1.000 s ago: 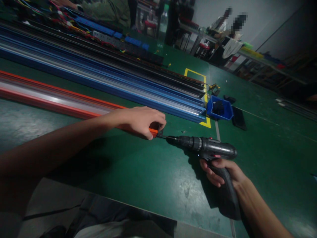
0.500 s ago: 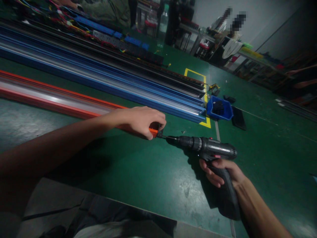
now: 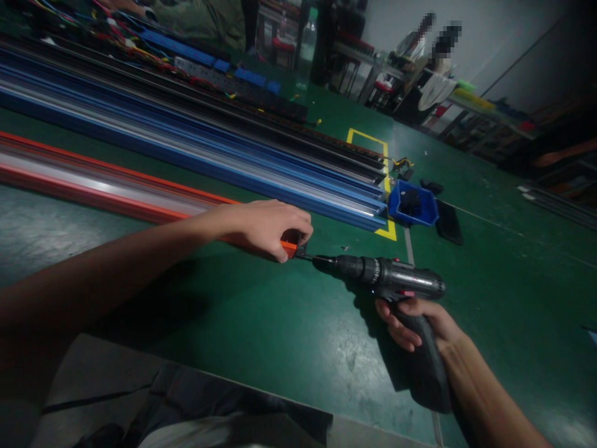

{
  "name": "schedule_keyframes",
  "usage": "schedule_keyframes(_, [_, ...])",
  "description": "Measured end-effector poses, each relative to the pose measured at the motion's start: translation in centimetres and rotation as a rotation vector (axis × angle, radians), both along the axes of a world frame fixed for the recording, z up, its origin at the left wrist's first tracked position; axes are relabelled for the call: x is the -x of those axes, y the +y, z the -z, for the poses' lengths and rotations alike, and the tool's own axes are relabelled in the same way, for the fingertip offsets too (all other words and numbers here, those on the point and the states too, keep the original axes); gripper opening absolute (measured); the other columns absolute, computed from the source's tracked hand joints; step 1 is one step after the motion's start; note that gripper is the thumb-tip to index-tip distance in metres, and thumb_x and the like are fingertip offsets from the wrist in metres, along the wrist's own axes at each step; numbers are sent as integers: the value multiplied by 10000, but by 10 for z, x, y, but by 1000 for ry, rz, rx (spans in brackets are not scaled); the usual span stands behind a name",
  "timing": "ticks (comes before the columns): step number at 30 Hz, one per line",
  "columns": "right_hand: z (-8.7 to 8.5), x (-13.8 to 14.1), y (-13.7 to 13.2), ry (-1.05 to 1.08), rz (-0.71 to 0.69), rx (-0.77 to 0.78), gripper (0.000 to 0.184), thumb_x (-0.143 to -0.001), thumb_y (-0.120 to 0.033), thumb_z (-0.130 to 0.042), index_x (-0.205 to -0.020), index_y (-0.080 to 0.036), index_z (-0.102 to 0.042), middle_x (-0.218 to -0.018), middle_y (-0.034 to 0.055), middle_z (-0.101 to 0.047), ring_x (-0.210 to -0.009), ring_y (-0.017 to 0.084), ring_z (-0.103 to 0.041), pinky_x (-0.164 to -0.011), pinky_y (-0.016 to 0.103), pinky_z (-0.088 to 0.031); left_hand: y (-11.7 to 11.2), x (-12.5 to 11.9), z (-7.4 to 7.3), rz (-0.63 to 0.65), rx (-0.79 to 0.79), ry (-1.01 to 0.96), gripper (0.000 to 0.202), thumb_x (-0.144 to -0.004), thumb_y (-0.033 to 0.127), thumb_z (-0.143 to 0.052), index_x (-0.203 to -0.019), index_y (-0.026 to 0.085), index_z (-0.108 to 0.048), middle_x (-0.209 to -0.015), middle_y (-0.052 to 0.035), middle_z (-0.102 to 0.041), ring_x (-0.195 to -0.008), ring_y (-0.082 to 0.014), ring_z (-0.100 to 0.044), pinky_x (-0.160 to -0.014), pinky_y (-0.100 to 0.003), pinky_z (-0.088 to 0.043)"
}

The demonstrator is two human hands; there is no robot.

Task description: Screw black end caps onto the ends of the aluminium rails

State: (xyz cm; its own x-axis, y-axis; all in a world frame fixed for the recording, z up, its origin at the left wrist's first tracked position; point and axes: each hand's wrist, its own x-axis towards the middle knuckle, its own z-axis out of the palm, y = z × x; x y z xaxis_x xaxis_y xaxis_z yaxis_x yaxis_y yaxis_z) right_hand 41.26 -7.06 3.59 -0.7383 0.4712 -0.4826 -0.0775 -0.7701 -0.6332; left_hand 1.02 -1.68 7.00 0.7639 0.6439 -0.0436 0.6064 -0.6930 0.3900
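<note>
My left hand (image 3: 273, 229) is closed around the near end of a long orange-red metal channel (image 3: 140, 194), thumb on the near side and fingers over the top. A small dark end piece (image 3: 302, 247) shows at the channel's tip, partly covered by my fingers. In my right hand (image 3: 420, 323) is a black cordless drill (image 3: 396, 277), held by its grip and lying roughly level. Its thin bit (image 3: 310, 257) points left and meets the end piece. Whether the bit sits in a screw is too small to tell.
Beyond the orange channel lie blue channels (image 3: 233, 162) and black ones, side by side. A blue bin (image 3: 415, 205) with dark parts stands at their right ends, beside a dark flat object (image 3: 450, 224). Wires and blue strips lie at the back left, near another person's sleeve (image 3: 200, 25).
Both hands, the drill and the channel stay almost exactly where they were. Far right, in the background, another person's arm has shifted.
</note>
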Motion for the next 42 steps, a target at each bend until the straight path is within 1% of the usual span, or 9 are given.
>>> schedule_keyframes(12, [-2, 1, 0, -11, -3, -15, 286, -834, -262, -700, -1010, -45, -759, -761, 68, -689, -393, 54, -535, -450, 204, -541, -1, 0, 0, -8, 1, -3, 287, -697, 387, -754, -943, 280, -656, -1062, 15, -660, -898, -191, -611, -639, -304, -334])
schedule_keyframes(18, [-2, 2, 0, -11, -6, -14, 277, -834, -276, -709, -994, -57, -762, -753, 61, -688, -391, 52, -522, -447, 205, -535, -1, 0, -2, -8, -2, 7, 277, -703, 396, -750, -934, 272, -658, -1059, 7, -660, -895, -192, -611, -644, -301, -338])
schedule_keyframes(28, [-1, 1, 0, -36, 10, -13, 261, -824, -282, -717, -942, -52, -751, -719, 49, -664, -383, 48, -489, -431, 204, -521, -1, 0, -1, -14, 5, -2, 280, -695, 398, -752, -931, 278, -658, -1054, 8, -662, -885, -193, -606, -625, -307, -324])
schedule_keyframes(35, [-1, 0, 0, -36, -3, -6, 262, -835, -286, -711, -954, -55, -746, -721, 40, -659, -380, 41, -491, -444, 200, -528, -2, 0, -3, -15, 8, -3, 280, -692, 390, -759, -921, 271, -650, -1056, 8, -657, -886, -188, -606, -621, -310, -325])
schedule_keyframes(39, [-2, 1, 0, -42, 2, -21, 265, -833, -273, -707, -989, -63, -750, -736, 50, -677, -382, 49, -510, -439, 203, -526, -2, 0, -3, -16, 14, 16, 289, -703, 401, -753, -942, 271, -655, -1072, -6, -663, -888, -198, -606, -634, -305, -325])
schedule_keyframes(42, [-3, 2, 0, -51, 3, -19, 270, -828, -270, -706, -999, -65, -749, -742, 57, -682, -383, 53, -516, -436, 206, -528, -2, -1, -3, -14, 12, 12, 292, -705, 400, -752, -952, 273, -660, -1079, -1, -662, -891, -194, -605, -634, -302, -324])
